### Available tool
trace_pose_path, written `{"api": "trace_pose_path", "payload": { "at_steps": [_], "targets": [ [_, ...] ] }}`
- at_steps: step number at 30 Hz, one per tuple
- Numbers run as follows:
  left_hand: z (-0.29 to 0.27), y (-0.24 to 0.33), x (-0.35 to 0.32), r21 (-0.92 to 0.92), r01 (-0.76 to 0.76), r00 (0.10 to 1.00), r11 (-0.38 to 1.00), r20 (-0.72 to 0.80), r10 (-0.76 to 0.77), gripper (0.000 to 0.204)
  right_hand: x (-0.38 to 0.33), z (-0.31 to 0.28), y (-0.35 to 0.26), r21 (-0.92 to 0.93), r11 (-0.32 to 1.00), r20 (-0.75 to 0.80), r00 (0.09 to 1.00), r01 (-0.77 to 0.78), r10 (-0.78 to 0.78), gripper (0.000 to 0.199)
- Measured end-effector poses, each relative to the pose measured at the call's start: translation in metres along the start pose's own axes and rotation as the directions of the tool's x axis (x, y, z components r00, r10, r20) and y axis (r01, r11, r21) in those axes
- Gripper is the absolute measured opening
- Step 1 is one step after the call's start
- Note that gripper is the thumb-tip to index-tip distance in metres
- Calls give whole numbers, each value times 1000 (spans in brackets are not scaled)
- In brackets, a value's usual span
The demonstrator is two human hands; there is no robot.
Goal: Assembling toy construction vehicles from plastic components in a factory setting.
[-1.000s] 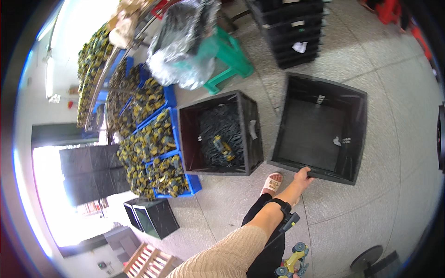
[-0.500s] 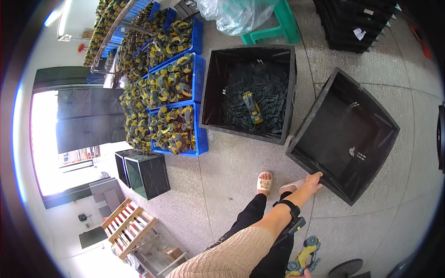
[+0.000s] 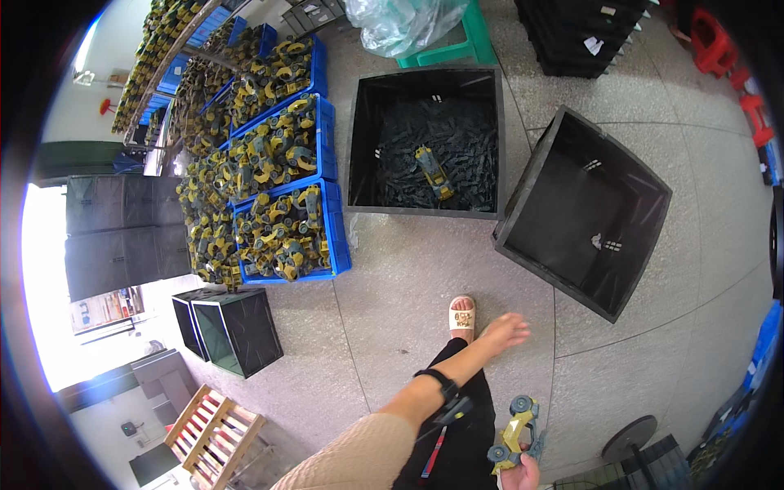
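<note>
My left hand [image 3: 505, 333] is held over the floor with its fingers stretched out and nothing in it. It is near my foot and apart from the empty-looking black bin [image 3: 563, 282]. A dark band with a small device is strapped round that forearm. At the lower edge, my right hand [image 3: 523, 475] is closed on a yellow and grey toy vehicle [image 3: 514, 429] with grey wheels. Ahead stands another black bin [image 3: 425, 214] full of dark grey plastic parts. One yellow and grey toy vehicle [image 3: 434, 174] lies on top of those parts.
Blue crates [image 3: 333, 229] filled with yellow and grey toy vehicles stand at the left. A green stool [image 3: 453, 54] and stacked black bins [image 3: 580, 41] are at the back. Dark boxes [image 3: 253, 331] and a wooden pallet [image 3: 214, 437] lie lower left. A round dark plate [image 3: 629, 437] is lower right.
My left hand has let go of the right bin's near edge and drawn back left. My right hand and the toy vehicle have come further into view. The whole view has shifted.
</note>
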State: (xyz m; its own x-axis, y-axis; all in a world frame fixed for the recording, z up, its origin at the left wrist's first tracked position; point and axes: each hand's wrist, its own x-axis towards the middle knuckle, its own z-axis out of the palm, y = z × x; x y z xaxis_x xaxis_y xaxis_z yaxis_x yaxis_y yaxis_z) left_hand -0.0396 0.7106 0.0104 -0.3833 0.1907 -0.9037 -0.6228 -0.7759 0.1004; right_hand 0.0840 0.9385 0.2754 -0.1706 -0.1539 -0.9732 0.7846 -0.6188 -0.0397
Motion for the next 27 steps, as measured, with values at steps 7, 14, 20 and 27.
{"api": "trace_pose_path", "payload": {
  "at_steps": [7,14,20,27],
  "targets": [
    [-132,-40,-150,252,3,977,968,-206,51,35,13,13,25,-145,988,141,990,51,-30,22],
    [-197,-121,-310,970,-195,867,143,103,487,36,-23,6,43,-274,959,119,987,-67,104,32],
    [-263,-159,-396,945,51,932,323,-161,325,37,-40,63,77,-648,755,273,956,100,108,33],
    [-313,-89,-526,229,-592,626,772,-472,620,16,-16,191,172,-874,476,56,950,-103,307,33]
  ]
}}
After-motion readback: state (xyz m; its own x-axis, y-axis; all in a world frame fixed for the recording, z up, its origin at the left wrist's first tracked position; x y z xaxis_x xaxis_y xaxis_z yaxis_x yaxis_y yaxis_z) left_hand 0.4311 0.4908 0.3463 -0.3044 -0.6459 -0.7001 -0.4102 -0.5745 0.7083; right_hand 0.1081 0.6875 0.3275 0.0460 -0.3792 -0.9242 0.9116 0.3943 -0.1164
